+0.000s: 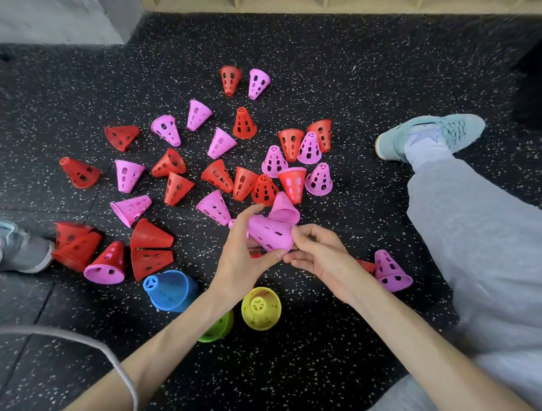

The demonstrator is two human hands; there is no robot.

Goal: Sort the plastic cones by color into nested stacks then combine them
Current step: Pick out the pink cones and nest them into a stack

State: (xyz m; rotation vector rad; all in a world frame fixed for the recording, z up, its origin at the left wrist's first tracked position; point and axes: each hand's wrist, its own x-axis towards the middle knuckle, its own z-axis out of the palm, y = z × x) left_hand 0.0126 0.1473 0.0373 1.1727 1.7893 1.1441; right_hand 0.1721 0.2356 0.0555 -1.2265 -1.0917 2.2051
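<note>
A pink plastic cone with holes in its wall [270, 233] is held above the floor between both hands, lying on its side with the wide rim towards the right. The left hand [245, 250] holds it with curled fingers, the thumb under the rim and the index finger over the top. The right hand [315, 253] pinches the rim of the same cone with its fingertips. Just behind it, a second pink cone [284, 207] stands tilted and touches the held one.

Many red and pink perforated cones lie spread on the black speckled rubber floor [360, 70], some upright, most on their side. A few are already nested: a red cone with pink inside [292, 183], and a pink one under a red one [106, 265]. Nearer to the person stand a blue cone [170, 291], a yellow cone [261, 308] and a green cone [218, 328], the green one partly hidden by the left forearm. One pink cone [390, 271] stands apart at the right, beside the grey trouser leg [477, 243]. A light blue shoe [429, 135] rests on the floor at the right.
</note>
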